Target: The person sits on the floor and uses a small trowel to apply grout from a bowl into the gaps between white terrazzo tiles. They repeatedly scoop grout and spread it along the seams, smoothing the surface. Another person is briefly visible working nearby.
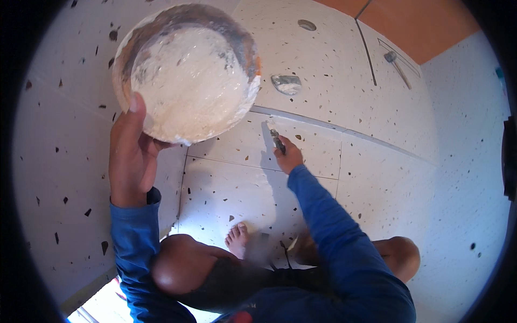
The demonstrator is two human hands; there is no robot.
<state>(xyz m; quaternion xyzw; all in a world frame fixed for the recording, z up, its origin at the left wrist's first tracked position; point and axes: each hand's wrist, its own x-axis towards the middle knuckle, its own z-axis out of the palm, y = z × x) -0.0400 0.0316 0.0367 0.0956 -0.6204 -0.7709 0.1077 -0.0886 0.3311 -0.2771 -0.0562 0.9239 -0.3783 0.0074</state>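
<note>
My left hand (132, 151) holds up a round bowl (188, 81) of creamy white paste, thumb over its rim; the rim is smeared and stained. My right hand (290, 156) grips a small paste-smeared scraper or putty knife (277, 141), its tip at the seam below a step edge (334, 127) in the white speckled tiles. My bare foot (237, 239) rests on the tiled floor (210, 199) between my bent knees.
Speckled walls (59, 161) stand left and right. On the raised tiled surface are a grey smeared piece (286, 84), a round fitting or hole (307, 25) and a mallet-like tool (397, 69). An orange surface (425, 21) lies beyond.
</note>
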